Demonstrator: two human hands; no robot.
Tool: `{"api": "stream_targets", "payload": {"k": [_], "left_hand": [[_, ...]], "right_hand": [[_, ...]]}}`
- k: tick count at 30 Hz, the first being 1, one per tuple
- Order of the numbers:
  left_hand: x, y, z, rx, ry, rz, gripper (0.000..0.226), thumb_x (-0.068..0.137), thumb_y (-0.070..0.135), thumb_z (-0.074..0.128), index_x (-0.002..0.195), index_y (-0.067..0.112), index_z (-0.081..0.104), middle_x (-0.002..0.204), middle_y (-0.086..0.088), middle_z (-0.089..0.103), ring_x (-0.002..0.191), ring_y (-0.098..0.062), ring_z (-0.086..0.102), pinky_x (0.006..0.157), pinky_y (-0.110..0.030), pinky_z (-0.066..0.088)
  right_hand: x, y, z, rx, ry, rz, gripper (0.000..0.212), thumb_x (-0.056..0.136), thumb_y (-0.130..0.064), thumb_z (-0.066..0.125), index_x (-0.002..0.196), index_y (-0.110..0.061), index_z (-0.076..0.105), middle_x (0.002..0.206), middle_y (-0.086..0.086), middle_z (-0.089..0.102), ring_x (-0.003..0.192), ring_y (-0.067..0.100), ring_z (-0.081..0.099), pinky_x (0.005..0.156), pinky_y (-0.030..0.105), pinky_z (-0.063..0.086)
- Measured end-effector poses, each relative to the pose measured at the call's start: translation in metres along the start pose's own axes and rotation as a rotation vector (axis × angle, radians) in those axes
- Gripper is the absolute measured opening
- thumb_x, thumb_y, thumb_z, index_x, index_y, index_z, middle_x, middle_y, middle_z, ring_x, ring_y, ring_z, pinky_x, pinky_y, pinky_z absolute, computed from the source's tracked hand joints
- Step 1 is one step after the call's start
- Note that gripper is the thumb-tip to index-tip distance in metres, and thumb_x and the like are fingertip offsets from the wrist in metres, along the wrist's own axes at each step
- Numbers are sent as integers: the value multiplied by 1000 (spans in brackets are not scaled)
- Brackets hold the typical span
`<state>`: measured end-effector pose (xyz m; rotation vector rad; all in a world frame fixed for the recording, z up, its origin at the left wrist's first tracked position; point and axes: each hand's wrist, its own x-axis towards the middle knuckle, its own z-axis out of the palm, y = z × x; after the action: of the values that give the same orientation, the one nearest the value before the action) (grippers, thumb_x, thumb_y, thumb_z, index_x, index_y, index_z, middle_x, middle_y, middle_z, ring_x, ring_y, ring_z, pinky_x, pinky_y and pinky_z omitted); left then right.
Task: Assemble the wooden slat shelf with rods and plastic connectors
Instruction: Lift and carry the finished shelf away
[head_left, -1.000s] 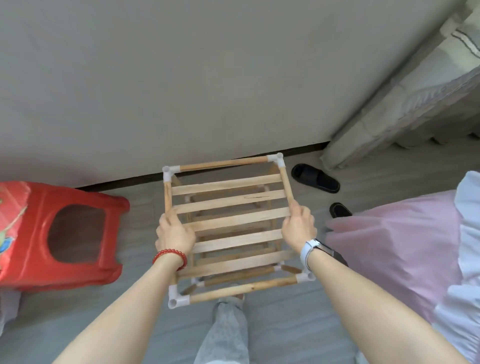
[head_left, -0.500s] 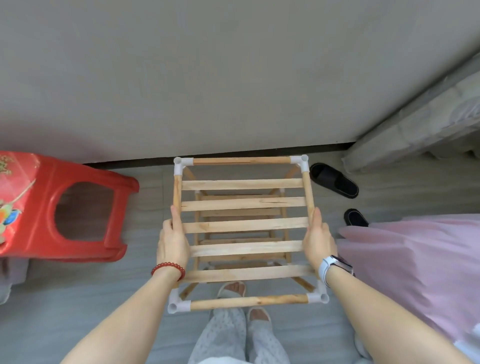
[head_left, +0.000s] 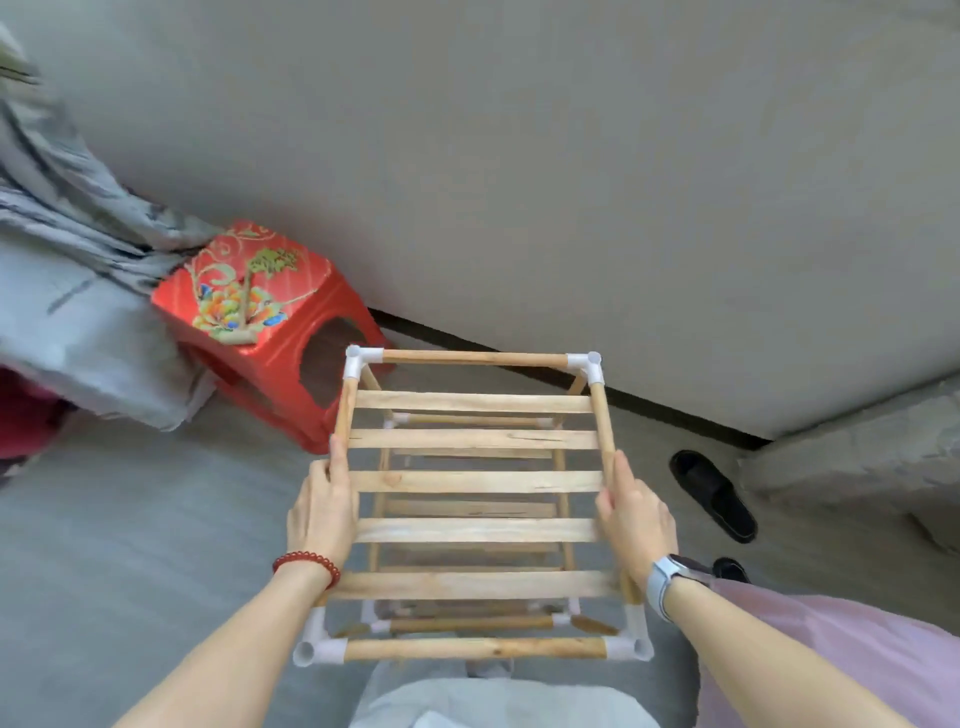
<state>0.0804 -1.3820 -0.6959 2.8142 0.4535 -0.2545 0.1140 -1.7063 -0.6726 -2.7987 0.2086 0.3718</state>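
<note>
Holding the shelf at centre frame, left hand and right hand each grip a side rod. Risks: swinging into the red stool at left; corner connectors possibly unseated, slats dropping.

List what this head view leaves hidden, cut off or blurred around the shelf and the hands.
- Shelf: its feet and any contact with the floor are hidden behind the top slats and lower tier.
- Left hand and right hand: fingers under the side rods are hidden by the hands.
- Second slipper: mostly covered by pink fabric.
- Grey cloth: blurred and cut off by the left edge.
</note>
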Motion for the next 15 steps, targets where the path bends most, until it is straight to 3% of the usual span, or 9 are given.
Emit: {"api": "stream_targets", "payload": {"k": [4,11,15], "left_hand": [[-54,-68,-54,-26,69,-246,65,94,10,42,151,10,12,103,-18,46,74,-36,50,59,-40,35],[-159,-222,-118,-60,183,-614,64,95,12,40,151,13,9,109,-17,46,87,-36,54,66,-39,39],[-223,-322,-142,-90,266,-800,62,95,10,39,150,12,10,105,-16,47,80,-30,51,62,-34,36]], "right_hand": [[-7,-91,-17,-37,-76,-189,34,94,-22,39,128,-20,37,81,6,60,72,29,59,67,40,51],[-68,-282,14,-108,-230,-537,16,91,-18,38,106,-16,40,77,6,58,68,31,54,60,34,44],[-131,-401,54,-164,-277,-719,25,88,-22,42,113,-17,41,87,9,63,76,33,55,66,35,43]]}}
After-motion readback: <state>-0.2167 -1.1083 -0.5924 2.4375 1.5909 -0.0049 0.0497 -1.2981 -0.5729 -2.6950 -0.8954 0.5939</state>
